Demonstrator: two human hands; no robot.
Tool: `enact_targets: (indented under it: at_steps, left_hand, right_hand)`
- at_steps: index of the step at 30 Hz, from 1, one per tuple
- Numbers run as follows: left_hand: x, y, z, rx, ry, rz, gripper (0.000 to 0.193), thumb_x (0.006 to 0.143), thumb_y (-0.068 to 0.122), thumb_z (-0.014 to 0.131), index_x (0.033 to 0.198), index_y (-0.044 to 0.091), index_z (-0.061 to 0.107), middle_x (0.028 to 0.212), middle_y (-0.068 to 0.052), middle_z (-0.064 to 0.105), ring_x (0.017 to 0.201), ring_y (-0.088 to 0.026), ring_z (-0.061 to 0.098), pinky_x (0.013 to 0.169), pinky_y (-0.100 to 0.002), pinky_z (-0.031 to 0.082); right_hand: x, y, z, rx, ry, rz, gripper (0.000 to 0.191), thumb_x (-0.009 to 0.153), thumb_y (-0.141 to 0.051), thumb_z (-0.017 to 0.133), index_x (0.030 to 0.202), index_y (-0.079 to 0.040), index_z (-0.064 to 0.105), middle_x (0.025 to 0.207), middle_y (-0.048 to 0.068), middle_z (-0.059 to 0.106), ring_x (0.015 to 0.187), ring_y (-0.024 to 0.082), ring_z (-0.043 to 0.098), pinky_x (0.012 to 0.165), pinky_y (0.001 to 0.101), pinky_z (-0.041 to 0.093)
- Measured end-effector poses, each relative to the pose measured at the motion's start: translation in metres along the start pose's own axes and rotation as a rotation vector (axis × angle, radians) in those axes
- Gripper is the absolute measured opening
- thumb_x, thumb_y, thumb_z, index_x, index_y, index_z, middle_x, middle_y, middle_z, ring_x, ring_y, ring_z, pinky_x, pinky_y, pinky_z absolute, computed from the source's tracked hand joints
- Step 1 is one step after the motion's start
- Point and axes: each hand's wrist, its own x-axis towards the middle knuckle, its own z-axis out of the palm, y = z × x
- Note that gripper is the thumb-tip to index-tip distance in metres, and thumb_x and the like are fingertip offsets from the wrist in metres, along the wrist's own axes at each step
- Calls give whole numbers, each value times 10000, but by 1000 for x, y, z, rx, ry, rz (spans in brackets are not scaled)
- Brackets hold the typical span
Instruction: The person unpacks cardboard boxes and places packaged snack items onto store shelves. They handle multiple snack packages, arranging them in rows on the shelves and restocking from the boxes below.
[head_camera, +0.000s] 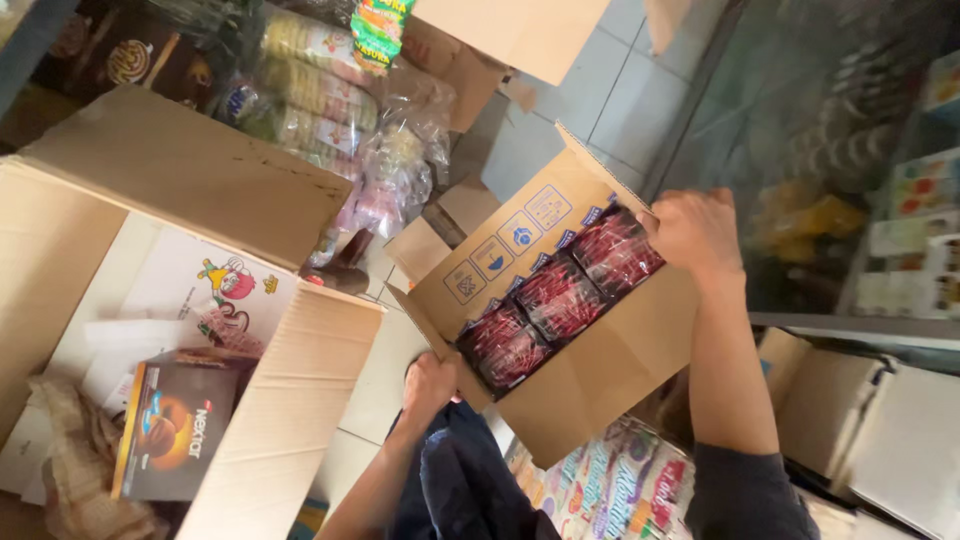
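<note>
On my left I note a large open cardboard box holding a brown snack carton and crumpled paper. Bagged biscuit rolls lie beyond it on the tiled floor. A glass display cabinet stands at right.

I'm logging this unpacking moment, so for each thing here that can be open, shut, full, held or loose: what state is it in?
Small cardboard box: open, flaps up, tilted, held at both ends.
Dark red packets: packed in rows, filling the small box.
Left hand: gripping the box's lower end.
Right hand: gripping the box's upper edge.
Large cardboard box: open, partly filled.
Brown carton: shut, lying inside the large box.
</note>
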Motion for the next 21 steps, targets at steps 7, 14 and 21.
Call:
enact_targets:
  at_steps: [7, 14, 21]
  left_hand:
    - [-100, 20, -45, -32, 81, 241, 404, 939, 282, 511, 1078, 17, 783, 776, -258, 719, 773, -358, 741, 803, -425, 579]
    - [-203, 7, -151, 232, 420, 759, 305, 913, 210, 597, 982, -24, 780, 845, -239, 733, 771, -347, 673, 721, -416, 522]
    - [-330, -6, -273, -513, 355, 402, 304, 899, 170, 580, 1034, -33, 762, 853, -78, 774, 762, -132, 689, 669, -275, 507]
  right_hand:
    - [-22, 11, -132, -96, -76, -12, 286, 968, -397, 643, 867, -178, 797, 914, 52, 745, 848, 296, 715, 966, 521, 479]
    - [-31, -13, -257, -201, -81, -166, 382, 1046, -436, 572, 893, -170, 799, 897, 42, 727, 828, 289, 725, 980, 508, 511]
    - [-23, -101, -342, -309, 155, -454, 425, 1071, -412, 629, 798, -111, 758, 706, -1, 642, 682, 245, 653, 836, 421, 513]
